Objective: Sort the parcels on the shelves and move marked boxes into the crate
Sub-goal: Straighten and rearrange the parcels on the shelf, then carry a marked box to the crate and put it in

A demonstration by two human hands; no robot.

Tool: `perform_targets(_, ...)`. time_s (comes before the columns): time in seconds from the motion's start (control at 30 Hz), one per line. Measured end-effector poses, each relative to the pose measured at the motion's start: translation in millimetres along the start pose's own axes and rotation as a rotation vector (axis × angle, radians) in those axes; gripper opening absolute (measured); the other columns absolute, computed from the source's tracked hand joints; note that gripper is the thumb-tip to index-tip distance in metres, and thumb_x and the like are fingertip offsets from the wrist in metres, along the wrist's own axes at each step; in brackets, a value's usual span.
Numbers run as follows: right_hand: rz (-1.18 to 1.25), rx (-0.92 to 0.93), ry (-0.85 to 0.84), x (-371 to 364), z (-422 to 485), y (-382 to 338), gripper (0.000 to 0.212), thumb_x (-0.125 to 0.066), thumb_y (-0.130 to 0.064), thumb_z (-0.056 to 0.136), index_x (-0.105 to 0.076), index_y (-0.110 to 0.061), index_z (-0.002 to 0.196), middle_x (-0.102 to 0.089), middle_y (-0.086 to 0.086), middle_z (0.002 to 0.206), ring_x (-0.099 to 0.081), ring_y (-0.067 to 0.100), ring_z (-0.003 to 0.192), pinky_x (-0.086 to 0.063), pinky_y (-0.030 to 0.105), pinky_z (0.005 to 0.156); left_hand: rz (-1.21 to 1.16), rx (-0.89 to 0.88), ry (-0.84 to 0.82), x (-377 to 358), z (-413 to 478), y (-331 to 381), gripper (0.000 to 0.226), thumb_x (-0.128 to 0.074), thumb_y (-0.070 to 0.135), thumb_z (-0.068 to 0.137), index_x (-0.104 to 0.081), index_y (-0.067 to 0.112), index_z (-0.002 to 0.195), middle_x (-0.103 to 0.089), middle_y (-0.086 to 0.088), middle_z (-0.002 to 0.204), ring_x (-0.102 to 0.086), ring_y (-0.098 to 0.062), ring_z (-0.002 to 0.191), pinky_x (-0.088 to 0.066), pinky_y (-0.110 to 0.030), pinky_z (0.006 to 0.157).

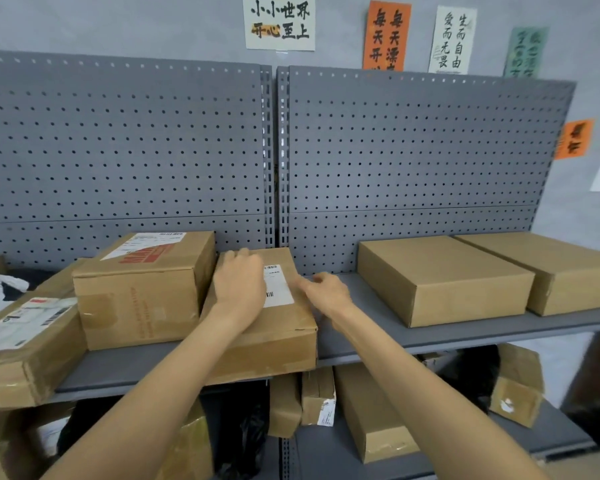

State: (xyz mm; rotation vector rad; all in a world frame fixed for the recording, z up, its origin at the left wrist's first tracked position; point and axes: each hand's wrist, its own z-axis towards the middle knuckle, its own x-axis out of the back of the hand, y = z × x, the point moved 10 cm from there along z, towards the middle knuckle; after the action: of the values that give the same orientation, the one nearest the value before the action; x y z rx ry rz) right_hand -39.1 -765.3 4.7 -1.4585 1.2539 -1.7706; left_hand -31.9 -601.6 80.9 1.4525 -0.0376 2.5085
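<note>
the left hand (pixel 238 282) lies palm down on top of the small box (pixel 281 337). its fingers are stretched out flat toward the far edge, not clenched. the arm comes up straight from below.

the right hand (pixel 326 292) sits at the right top edge of the same box, just beside the white label (pixel 278 285). its fingers are bent, but it is blurry, so i cannot tell if they grip the edge or only touch it.

the small box stands on the upper shelf (pixel 378 327), near the middle. its front end sticks out over the front edge of the shelf. its left side is tight against a taller box (pixel 142 289), so there is no room that way.

to the right there is bare shelf between the small box and a flat box (pixel 440 278). a second flat box (pixel 561 268) touches that one. behind them all stands the grey wall with holes (pixel 412 150).

on the far left another box (pixel 25 341) hangs over the shelf edge too.
</note>
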Motion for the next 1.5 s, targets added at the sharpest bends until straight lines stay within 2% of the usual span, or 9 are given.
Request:
perform_targets(0.2,-0.024,0.177,0.321,132.3,-5.3,-8.5,0.047,-0.062,-0.036,0.09,-0.055,-0.012,0.13,-0.06,0.007,0.128,-0.056,0.022,0.111,-0.038,0.025,0.082,-0.528,-0.129,-0.047,-10.9,9.5,75.3,0.035,-0.052,0.018,0.096,-0.057,0.019,0.13,-0.056,-0.003,0.136,-0.052,-0.024,0.122,-0.045,-0.035,0.091)
perform_targets(0.3,-0.081,0.155,0.504,218.3,-5.1,13.7,0.042,-0.061,-0.029,0.091,-0.056,-0.01,0.128,-0.063,0.011,0.121,-0.057,0.022,0.098,-0.044,0.029,0.081,-0.637,-0.184,-0.194,-35.9,7.6,124.3,0.045,-0.058,0.034,0.093,-0.05,0.022,0.135,-0.05,-0.002,0.142,-0.047,-0.022,0.128,-0.041,-0.035,0.099)
perform_targets(0.4,-0.195,0.05,0.607,290.6,0.7,53.8,0.041,-0.059,-0.027,0.092,-0.056,-0.007,0.127,-0.06,0.015,0.125,-0.053,0.032,0.116,-0.046,0.04,0.096,-0.747,-0.195,-0.356,-65.1,3.1,171.9,0.067,-0.066,0.044,0.085,-0.039,0.024,0.143,-0.04,-0.002,0.149,-0.039,-0.021,0.135,-0.035,-0.034,0.102)
perform_targets(0.57,-0.458,0.001,0.457,332.8,27.3,110.0,0.044,-0.055,-0.034,0.092,-0.054,-0.013,0.13,-0.062,0.016,0.122,-0.049,0.036,0.118,-0.045,0.042,0.094,-0.997,-0.112,-0.386,-97.6,-3.1,229.8,0.083,-0.076,0.053,0.07,-0.038,0.032,0.142,-0.032,0.004,0.152,-0.031,-0.019,0.138,-0.031,-0.032,0.103)
perform_targets(0.87,-0.564,0.23,0.459,331.8,49.0,123.4,0.039,-0.053,-0.044,0.089,-0.068,-0.017,0.113,-0.062,0.015,0.118,-0.04,0.032,0.113,-0.035,0.037,0.09,-1.058,0.02,-0.105,-102.9,-13.3,240.9,0.042,-0.082,0.034,0.071,-0.061,0.038,0.108,-0.038,0.007,0.15,-0.036,-0.015,0.136,-0.034,-0.04,0.111)
perform_targets(1.03,-0.347,0.387,0.48,336.5,39.8,100.9,0.045,-0.056,-0.05,0.088,-0.066,-0.015,0.114,-0.061,0.007,0.117,-0.041,0.028,0.114,-0.038,0.036,0.092,-1.014,0.0,0.012,-67.1,-4.7,228.4,0.026,-0.077,0.037,0.076,-0.061,0.036,0.097,-0.06,0.014,0.121,-0.053,-0.014,0.115,-0.046,-0.037,0.092)
perform_targets(1.17,-0.144,0.568,0.26,323.5,34.1,63.4,0.066,-0.07,-0.048,0.08,-0.048,-0.022,0.136,-0.047,-0.002,0.137,-0.036,0.017,0.128,-0.031,0.028,0.099,-0.931,0.048,0.011,-24.4,28.4,195.3,0.02,-0.076,0.037,0.077,-0.064,0.03,0.091,-0.063,0.009,0.1,-0.058,-0.016,0.096,-0.046,-0.033,0.078)
perform_targets(1.37,-0.711,0.761,0.138,279.7,19.8,14.3,0.119,-0.079,-0.061,0.054,-0.015,-0.033,0.15,-0.02,-0.008,0.153,-0.01,0.015,0.14,-0.006,0.056,0.115,-0.85,0.031,-0.198,45.4,69.2,171.7,0.025,-0.071,0.036,0.083,-0.065,0.017,0.098,-0.062,0.003,0.091,-0.061,-0.016,0.08,-0.049,-0.029,0.053)
perform_targets(1.5,-0.638,0.855,0.215,271.4,11.0,-13.4,0.11,-0.081,-0.046,0.058,-0.021,-0.029,0.148,-0.037,-0.006,0.134,-0.027,0.014,0.12,-0.039,0.037,0.09,-0.779,0.008,-0.203,79.6,78.7,165.6,0.023,-0.069,0.038,0.084,-0.063,0.023,0.1,-0.06,0.005,0.096,-0.061,-0.015,0.083,-0.052,-0.03,0.054)
